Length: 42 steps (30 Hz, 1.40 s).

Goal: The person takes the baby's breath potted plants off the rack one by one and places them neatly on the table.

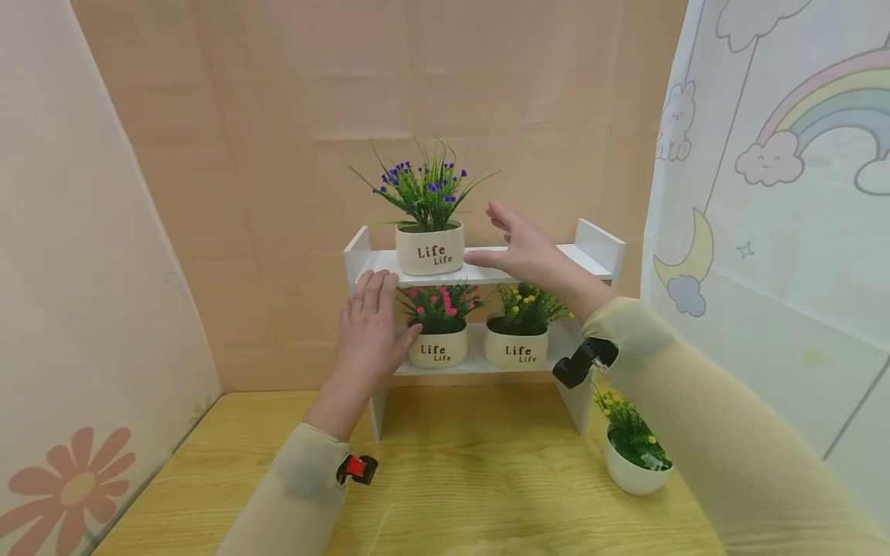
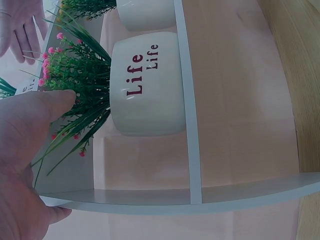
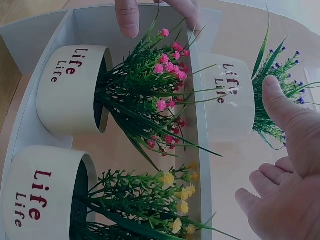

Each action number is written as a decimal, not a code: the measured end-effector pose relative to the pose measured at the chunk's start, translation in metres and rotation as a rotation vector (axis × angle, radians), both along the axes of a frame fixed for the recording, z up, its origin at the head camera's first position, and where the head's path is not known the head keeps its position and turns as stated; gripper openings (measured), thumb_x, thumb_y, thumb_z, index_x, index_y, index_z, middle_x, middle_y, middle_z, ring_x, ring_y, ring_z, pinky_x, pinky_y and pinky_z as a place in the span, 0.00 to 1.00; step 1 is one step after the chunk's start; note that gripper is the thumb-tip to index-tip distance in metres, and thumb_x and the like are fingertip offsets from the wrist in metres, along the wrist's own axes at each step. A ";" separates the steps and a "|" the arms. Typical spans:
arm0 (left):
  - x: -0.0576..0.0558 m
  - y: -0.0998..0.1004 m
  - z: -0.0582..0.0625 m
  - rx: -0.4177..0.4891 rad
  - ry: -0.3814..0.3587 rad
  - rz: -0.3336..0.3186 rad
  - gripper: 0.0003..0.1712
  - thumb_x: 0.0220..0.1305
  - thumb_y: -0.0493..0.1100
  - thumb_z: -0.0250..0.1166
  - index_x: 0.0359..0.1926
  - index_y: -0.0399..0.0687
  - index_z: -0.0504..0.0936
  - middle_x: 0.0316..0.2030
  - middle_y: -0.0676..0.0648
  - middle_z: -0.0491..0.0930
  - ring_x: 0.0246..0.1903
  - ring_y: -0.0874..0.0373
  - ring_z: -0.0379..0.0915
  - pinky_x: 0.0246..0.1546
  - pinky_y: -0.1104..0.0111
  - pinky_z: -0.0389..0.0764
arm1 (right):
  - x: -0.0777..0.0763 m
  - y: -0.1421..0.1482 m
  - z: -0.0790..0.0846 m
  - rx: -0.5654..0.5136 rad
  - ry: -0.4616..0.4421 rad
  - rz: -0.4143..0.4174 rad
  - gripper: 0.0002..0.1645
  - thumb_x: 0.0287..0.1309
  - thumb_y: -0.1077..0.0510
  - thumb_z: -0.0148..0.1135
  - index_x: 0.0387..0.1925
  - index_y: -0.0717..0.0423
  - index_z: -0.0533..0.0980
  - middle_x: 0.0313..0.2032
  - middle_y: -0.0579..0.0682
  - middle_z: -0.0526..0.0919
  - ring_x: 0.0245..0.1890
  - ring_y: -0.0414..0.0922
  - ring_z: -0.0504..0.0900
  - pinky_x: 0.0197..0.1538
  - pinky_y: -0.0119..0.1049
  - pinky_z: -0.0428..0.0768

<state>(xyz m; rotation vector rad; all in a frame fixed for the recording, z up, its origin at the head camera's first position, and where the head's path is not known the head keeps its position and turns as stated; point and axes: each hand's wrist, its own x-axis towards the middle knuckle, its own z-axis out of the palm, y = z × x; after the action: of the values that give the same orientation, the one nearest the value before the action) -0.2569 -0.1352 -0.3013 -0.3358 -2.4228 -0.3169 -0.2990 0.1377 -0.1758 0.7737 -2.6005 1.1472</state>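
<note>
On the upper board of a white shelf (image 1: pixel 487 276) stands a cream pot of purple flowers (image 1: pixel 429 251), marked "Life Life". My right hand (image 1: pixel 531 251) is just to its right, thumb and fingers spread apart, with nothing between them. My left hand (image 1: pixel 368 324) holds the shelf's upper left front corner, fingers over the board and thumb below its edge. That thumb (image 2: pixel 62 102) overlaps the leaves of the pink-flowered pot (image 2: pixel 147 85) in the left wrist view. Beside this pot, on the lower board, stands a yellow-flowered pot (image 1: pixel 517 347).
A white pot with yellow flowers (image 1: pixel 638 467) is on the wooden table (image 1: pixel 473 494) at the right, partly behind my right sleeve. Behind the shelf hangs a peach backdrop (image 1: pixel 278 193). A patterned white sheet (image 1: pixel 779 255) borders the right side.
</note>
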 end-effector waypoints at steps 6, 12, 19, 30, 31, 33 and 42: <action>-0.003 0.002 -0.006 -0.004 -0.012 -0.001 0.56 0.72 0.57 0.77 0.85 0.43 0.53 0.83 0.39 0.54 0.85 0.41 0.40 0.78 0.36 0.59 | -0.005 -0.003 -0.006 0.011 -0.022 0.001 0.66 0.71 0.43 0.76 0.91 0.52 0.42 0.88 0.53 0.50 0.84 0.67 0.55 0.83 0.59 0.58; -0.010 0.005 -0.003 -0.007 0.027 -0.008 0.56 0.71 0.57 0.78 0.85 0.43 0.54 0.82 0.40 0.55 0.85 0.41 0.42 0.78 0.37 0.60 | -0.010 -0.002 -0.005 0.008 -0.016 0.007 0.67 0.72 0.43 0.76 0.91 0.53 0.41 0.88 0.53 0.49 0.85 0.66 0.54 0.83 0.59 0.57; -0.008 0.005 -0.002 -0.022 -0.019 -0.005 0.57 0.72 0.57 0.77 0.85 0.43 0.53 0.83 0.39 0.54 0.85 0.41 0.40 0.79 0.37 0.58 | -0.013 -0.003 -0.011 0.016 -0.012 0.009 0.67 0.71 0.44 0.77 0.90 0.56 0.42 0.88 0.55 0.51 0.84 0.65 0.55 0.83 0.59 0.58; -0.006 0.002 -0.008 -0.031 0.021 -0.009 0.57 0.71 0.56 0.78 0.85 0.42 0.53 0.83 0.38 0.55 0.85 0.41 0.42 0.77 0.38 0.62 | -0.016 -0.011 -0.017 0.022 -0.037 0.015 0.69 0.70 0.41 0.77 0.91 0.53 0.41 0.88 0.53 0.50 0.84 0.67 0.55 0.83 0.60 0.58; -0.006 0.002 -0.006 -0.032 0.026 -0.011 0.57 0.71 0.56 0.78 0.85 0.41 0.53 0.83 0.38 0.55 0.85 0.40 0.42 0.77 0.38 0.62 | -0.016 -0.011 -0.016 0.023 -0.035 0.015 0.69 0.70 0.41 0.77 0.91 0.53 0.41 0.88 0.53 0.50 0.84 0.67 0.55 0.83 0.60 0.58; -0.005 0.001 -0.004 -0.028 0.024 -0.010 0.57 0.71 0.56 0.78 0.85 0.41 0.53 0.83 0.38 0.55 0.85 0.40 0.41 0.77 0.37 0.62 | -0.016 -0.014 -0.015 0.023 -0.029 0.018 0.69 0.70 0.41 0.77 0.91 0.53 0.41 0.88 0.52 0.50 0.85 0.65 0.55 0.83 0.59 0.58; -0.001 -0.003 0.002 -0.011 0.005 -0.001 0.56 0.73 0.55 0.76 0.85 0.43 0.51 0.83 0.39 0.53 0.85 0.41 0.39 0.78 0.37 0.59 | -0.020 -0.025 -0.004 0.064 -0.033 0.015 0.70 0.69 0.39 0.77 0.91 0.52 0.40 0.89 0.50 0.48 0.86 0.57 0.53 0.84 0.54 0.57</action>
<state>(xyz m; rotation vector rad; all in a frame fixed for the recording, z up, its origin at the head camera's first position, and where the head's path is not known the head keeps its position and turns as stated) -0.2582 -0.1383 -0.2989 -0.3428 -2.4201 -0.3026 -0.3191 0.1126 -0.1800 0.7952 -2.6746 1.0950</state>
